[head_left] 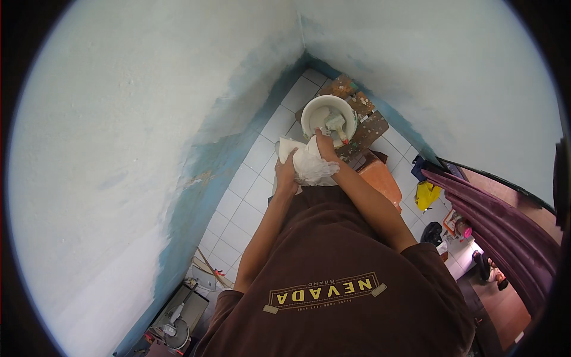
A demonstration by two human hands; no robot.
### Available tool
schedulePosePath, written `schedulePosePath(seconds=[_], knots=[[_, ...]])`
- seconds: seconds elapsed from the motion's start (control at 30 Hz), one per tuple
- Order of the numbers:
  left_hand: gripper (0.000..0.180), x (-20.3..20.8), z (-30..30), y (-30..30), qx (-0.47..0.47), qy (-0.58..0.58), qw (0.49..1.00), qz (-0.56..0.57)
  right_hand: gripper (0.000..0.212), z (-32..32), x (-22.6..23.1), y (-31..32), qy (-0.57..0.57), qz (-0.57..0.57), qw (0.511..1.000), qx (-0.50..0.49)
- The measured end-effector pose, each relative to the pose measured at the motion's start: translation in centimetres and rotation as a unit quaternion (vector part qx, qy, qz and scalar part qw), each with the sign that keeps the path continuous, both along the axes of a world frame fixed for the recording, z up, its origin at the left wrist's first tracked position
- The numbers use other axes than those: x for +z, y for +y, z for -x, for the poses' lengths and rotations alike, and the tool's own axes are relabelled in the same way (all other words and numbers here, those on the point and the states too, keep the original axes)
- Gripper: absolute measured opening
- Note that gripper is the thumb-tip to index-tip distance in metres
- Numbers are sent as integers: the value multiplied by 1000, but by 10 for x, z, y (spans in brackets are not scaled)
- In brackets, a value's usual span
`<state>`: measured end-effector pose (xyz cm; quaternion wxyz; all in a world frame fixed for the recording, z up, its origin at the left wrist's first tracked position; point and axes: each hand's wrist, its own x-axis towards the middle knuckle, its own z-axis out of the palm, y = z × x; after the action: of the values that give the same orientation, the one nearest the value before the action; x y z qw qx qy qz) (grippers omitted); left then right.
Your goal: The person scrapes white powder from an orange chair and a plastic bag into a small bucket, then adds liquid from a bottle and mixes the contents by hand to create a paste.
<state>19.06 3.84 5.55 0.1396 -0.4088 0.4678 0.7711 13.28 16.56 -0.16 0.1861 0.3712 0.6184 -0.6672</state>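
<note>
Blue-and-white painted wall [137,119]: nine to ten o'clock, coat patchy.
Left hand [286,172]: fingers closed on the bag's left side, pinching its film.
Crumpled white plastic bag with pale contents [305,162]: between both hands, two o'clock from the left; long axis roughly ten to four; loose translucent film bunched at the four o'clock end.
Right hand [325,146]: curled, gripping the bag's upper right; nearer the bucket; some fingers hidden.
Round white plastic bucket [305,117]: one o'clock from bag; contact with right hand unclear.
Pale-caked paintbrush [336,122]: inside bucket, handle toward five.
</note>
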Motion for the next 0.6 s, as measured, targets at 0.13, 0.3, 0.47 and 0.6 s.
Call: schedulePosePath(seconds=[0.13,0.3,0.47,0.6], knots=[[43,9,-2,2,-16,-1,1000,-6,50,-8,-13,4,4,14,1000,4],[42,7,-1,13,-10,-12,1000,-18,49,-10,-44,15,-34,9,999,-20],[42,0,-3,0,-6,3,1000,-1,51,-5,-21,2,-21,4,1000,13],[40,2,-1,5,-10,6,1000,-2,60,-6,-26,9,-19,-16,999,23]])
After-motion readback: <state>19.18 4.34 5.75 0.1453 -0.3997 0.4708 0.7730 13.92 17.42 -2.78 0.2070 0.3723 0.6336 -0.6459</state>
